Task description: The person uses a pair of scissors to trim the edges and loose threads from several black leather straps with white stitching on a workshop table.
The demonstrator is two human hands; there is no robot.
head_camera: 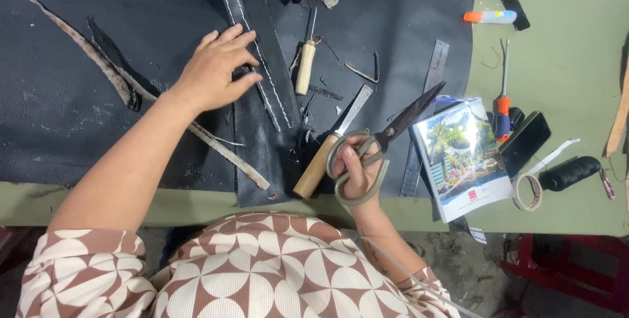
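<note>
Green desk [570, 75] is lying under black leather [59, 95]. Left hand [213, 72] is pressing open and flat on a stitched strip [262, 62], pinning it steady, while right hand [357, 170] is gripping scissors [386, 136], blades slightly parted near a chisel [331, 148].

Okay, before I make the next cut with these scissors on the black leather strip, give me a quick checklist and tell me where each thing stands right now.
1. Scissors gripped: ok, the right hand has fingers through the loops.
2. Blades closed while moving: ok, they appear shut, tips pointing away from the body.
3. Stitched black leather strip held down: ok, the left hand lies flat on it.
4. Left fingers out of the blade path: ok, the hand is well apart from the scissors.
5. Area beside the strip free of tools: not ok, a wooden-handled chisel and an awl lie close by.
6. Marked cut line: cannot tell.
</note>
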